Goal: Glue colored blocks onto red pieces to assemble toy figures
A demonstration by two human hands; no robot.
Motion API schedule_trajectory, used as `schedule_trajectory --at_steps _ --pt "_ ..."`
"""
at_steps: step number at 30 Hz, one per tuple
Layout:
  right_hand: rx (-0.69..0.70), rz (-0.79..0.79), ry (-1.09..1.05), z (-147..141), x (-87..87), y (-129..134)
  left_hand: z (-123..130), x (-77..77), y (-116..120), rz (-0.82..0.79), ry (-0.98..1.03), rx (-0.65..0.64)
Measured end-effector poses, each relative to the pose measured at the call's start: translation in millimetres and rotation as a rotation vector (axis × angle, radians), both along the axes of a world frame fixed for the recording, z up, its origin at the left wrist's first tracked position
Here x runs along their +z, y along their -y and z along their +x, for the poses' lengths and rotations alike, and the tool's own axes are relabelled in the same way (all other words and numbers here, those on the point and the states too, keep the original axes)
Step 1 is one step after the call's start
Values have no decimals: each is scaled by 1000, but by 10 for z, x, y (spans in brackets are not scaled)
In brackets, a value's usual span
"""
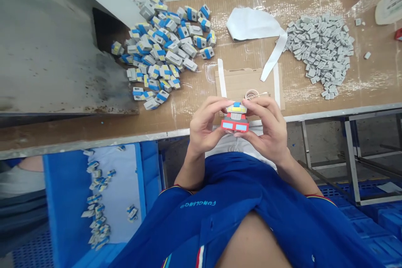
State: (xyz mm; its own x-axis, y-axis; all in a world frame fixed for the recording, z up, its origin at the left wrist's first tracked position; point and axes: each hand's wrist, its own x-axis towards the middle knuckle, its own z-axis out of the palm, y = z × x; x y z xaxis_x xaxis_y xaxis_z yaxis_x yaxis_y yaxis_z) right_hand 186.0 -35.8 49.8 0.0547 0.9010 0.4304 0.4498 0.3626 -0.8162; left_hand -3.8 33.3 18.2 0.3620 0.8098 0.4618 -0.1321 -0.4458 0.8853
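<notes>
Between my two hands, just over the table's front edge, is a small toy robot part, with a blue and yellow section on top and a red section with two light-blue windows below. My left hand pinches its left side between thumb and fingers. On the other side, my right hand grips it the same way. A thin white cord is looped on the cardboard sheet just behind my fingers. Parts of the toy's edges are hidden by my fingertips.
A heap of grey, blue and yellow toy parts lies at the back left. Small grey pieces are piled at the right, near a white cloth. A blue bin with more parts stands below left; a grey metal box borders the left.
</notes>
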Motion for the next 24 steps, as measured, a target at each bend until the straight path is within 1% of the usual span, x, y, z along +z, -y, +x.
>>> schedule_trajectory --at_steps 4,7,9,13,20,24 --pt "34 61 -1 -35 30 1 19 -27 -2 53 12 9" --pt "6 106 13 -75 13 -8 27 -33 -8 128 -37 9" --pt "-26 137 5 -111 -20 -12 27 -30 -5 150 -62 22" --pt "-80 170 -39 -181 -78 1 14 -26 20 132 -73 45" --pt "-101 184 -60 -256 -126 21 -35 -68 26 105 -66 41" --pt "-95 194 -89 -314 -149 -18 -37 -112 2 83 -9 68"
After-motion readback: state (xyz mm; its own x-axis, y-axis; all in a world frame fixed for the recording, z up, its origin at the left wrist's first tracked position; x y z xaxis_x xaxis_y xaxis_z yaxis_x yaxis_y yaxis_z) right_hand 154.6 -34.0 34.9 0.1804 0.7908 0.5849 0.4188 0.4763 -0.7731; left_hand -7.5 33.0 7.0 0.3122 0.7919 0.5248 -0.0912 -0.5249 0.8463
